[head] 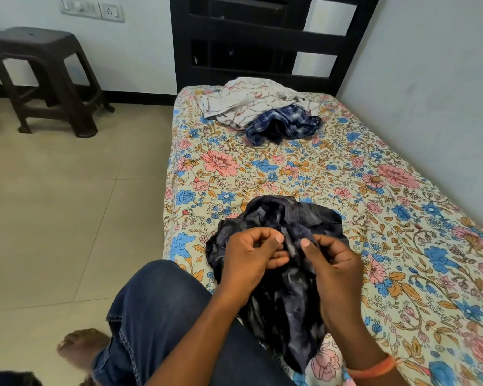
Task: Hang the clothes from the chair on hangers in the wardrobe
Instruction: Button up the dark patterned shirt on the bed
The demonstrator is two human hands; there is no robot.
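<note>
Dark shirt (279,246) lies crumpled on the near part of the bed (304,174), on the flowered sheet, w/ its lower part trailing toward the person's lap. Fabric looks dark navy w/ a faint sheen; a small button shows near its left edge.

Left hand (251,254) sits on the shirt's left side, fingers (273,240) curled in & pinching a fold of the cloth near the middle. Right hand (332,263) is just beside it, fingers bent, thumb (307,245) pressed on the same strip of cloth, so both hands are grasping the shirt, nearly touching each other. Orange band (374,369) on the right wrist.

Farther up the bed, near the dark headboard (262,37), 2 more garments lie in a heap: a white printed one (246,103) & a blue checked one (285,126), touching, the blue one partly over the white one's near edge. Both well apart from the dark shirt.

Person's knee in blue jeans (156,307) is at the bed's left edge; a bare foot (81,346) rests on the tiled floor (53,204). A dark plastic stool (45,76) stands by the wall at left, below a switch panel (92,8).
</note>
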